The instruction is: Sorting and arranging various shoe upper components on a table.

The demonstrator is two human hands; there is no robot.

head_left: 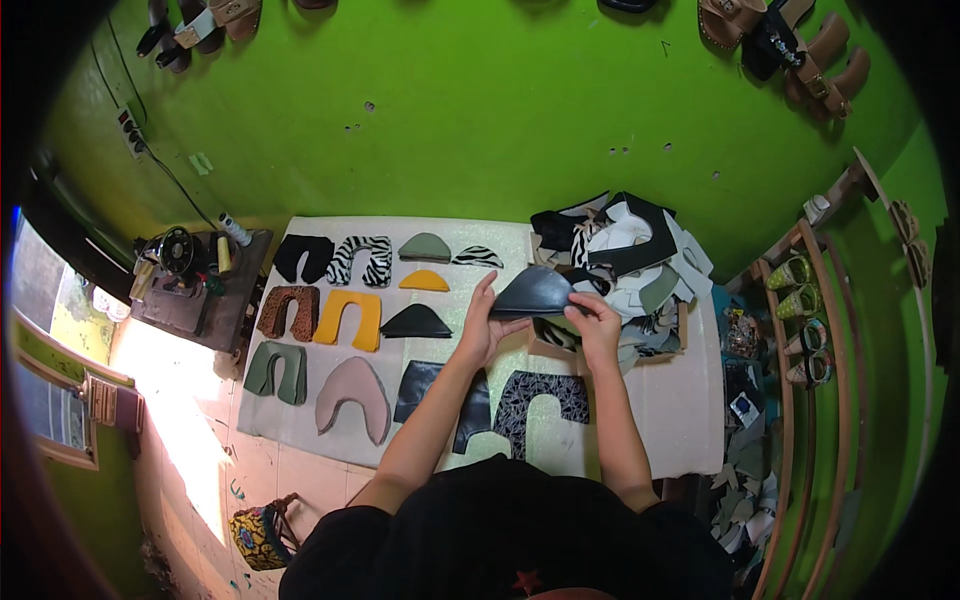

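In front of me, above the table, is a black half-moon piece of leather-like material point(535, 292). My right hand point(598, 325) pinches its right corner between thumb and fingers. My left hand point(484, 322) is open at the left corner, fingers stretched and thumb apart, the piece's edge lying against it. Below my arms lie a black U-shaped piece point(418, 388) and a black-and-grey patterned U-shaped piece point(515, 398). Left of my left hand sit stacks of half-moon pieces: black point(418, 321), yellow point(425, 281), green point(425, 247) and zebra-striped point(477, 257).
More U-shaped pieces, including a pink one point(352, 402) and a yellow one point(348, 320), cover the table's left side. A box heaped with offcuts point(650, 275) stands at the right. A sewing machine point(180, 265) is far left; a shoe rack point(810, 330) lines the right wall.
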